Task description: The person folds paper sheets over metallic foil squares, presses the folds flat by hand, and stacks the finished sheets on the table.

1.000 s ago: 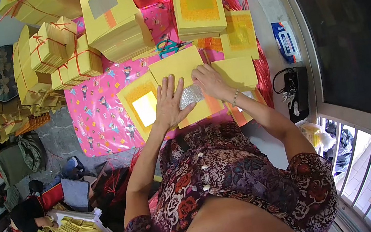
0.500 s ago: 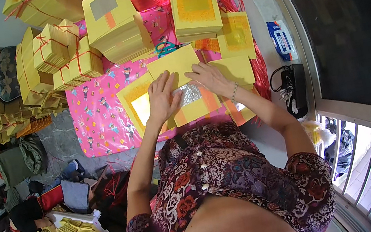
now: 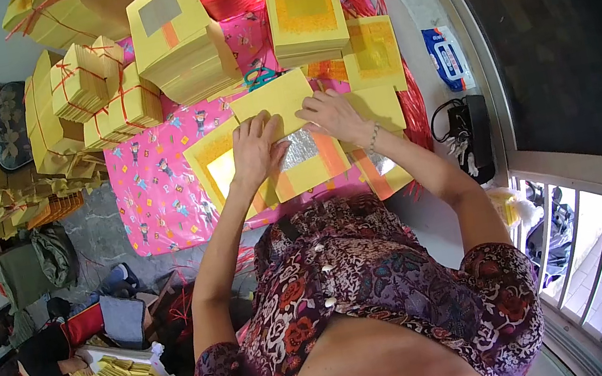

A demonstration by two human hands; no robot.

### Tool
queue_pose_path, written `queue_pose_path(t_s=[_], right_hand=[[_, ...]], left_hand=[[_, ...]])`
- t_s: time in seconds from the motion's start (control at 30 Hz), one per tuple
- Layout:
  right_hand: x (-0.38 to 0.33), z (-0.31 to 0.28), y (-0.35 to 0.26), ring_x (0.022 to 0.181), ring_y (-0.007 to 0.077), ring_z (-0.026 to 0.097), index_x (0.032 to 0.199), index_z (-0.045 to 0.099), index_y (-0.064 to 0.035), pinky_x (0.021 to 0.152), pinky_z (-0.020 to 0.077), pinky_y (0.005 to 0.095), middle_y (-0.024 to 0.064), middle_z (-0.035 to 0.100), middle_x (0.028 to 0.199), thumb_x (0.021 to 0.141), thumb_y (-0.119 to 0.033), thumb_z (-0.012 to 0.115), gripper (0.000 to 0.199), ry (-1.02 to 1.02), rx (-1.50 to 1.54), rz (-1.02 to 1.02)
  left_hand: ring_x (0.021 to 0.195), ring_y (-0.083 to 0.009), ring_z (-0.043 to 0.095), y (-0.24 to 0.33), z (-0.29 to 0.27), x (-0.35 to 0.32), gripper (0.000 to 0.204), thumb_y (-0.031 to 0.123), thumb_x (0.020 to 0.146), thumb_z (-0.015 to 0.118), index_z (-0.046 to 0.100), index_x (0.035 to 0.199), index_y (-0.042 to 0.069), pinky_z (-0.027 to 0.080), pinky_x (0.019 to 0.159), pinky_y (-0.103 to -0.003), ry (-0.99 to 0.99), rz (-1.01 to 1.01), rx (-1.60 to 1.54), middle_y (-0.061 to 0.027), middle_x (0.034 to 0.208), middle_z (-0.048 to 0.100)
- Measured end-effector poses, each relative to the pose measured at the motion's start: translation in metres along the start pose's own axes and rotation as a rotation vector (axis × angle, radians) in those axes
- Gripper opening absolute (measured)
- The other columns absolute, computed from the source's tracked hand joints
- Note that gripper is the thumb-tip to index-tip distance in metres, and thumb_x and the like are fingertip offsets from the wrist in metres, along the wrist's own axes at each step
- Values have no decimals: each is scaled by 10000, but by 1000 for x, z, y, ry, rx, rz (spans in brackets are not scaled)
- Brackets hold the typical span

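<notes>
A: How are the hands placed, and what is held?

B: Both hands are laid flat, fingers spread, on the yellow sheet with a silver foil square (image 3: 301, 157). The left hand (image 3: 256, 150) is pressed on the sheet's left part; the right hand (image 3: 332, 115) is set on its upper right edge, where a plain yellow sheet (image 3: 278, 101) is overlapped. Nothing is pinched or enclosed; the paper is merely pinned under the palms against the pink patterned cloth (image 3: 156, 189).

A: What could go wrong from this position?

B: It is judged that the top sheet could be slid askew if pressure is applied unevenly, since loose sheets lie beneath it. The thin foil could also be creased or torn by a dragged fingertip. The scissors (image 3: 261, 76), lying just beyond the fingertips, could be knocked if a hand is pushed forward.

A: How many of each thing are counted?

B: Two hands are seen. Beyond them, two tall stacks are counted: one with a silver square (image 3: 174, 37) to the far left, one with an orange border (image 3: 305, 10) to the far right. A lower orange-bordered stack (image 3: 372, 53) is placed just right of the right hand. Several tied yellow bundles (image 3: 99, 95) are seen further left; their number cannot be fixed. One pair of scissors is counted.
</notes>
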State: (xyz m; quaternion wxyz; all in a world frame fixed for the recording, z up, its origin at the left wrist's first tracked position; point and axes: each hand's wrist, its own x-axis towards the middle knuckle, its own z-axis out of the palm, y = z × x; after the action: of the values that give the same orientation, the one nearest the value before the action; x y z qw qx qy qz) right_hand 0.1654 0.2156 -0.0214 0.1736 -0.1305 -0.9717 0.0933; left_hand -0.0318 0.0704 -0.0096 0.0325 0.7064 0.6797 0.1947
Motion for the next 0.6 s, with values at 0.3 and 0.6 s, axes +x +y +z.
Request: queue_pose_path(t_s=[0.3, 0.6], right_hand=[[9, -13, 8, 910, 253, 603, 1089, 655, -142, 799, 477, 390, 40, 598, 920, 846, -271, 716, 282, 118, 224, 15], [-16, -51, 30, 1022, 173, 621, 1324, 469, 0, 782, 559, 308, 102, 613, 1194, 958, -166, 646, 439, 102, 1518, 1114]], left_hand=[[1117, -275, 547, -10, 3, 12, 530, 145, 788, 681, 577, 1306, 105, 433, 937, -416, 8, 46, 99, -86, 1279, 584], [1238, -331, 500, 27, -15, 43, 647, 163, 806, 677, 496, 1425, 108, 402, 1013, -454, 169, 194, 192, -143, 1418, 491]])
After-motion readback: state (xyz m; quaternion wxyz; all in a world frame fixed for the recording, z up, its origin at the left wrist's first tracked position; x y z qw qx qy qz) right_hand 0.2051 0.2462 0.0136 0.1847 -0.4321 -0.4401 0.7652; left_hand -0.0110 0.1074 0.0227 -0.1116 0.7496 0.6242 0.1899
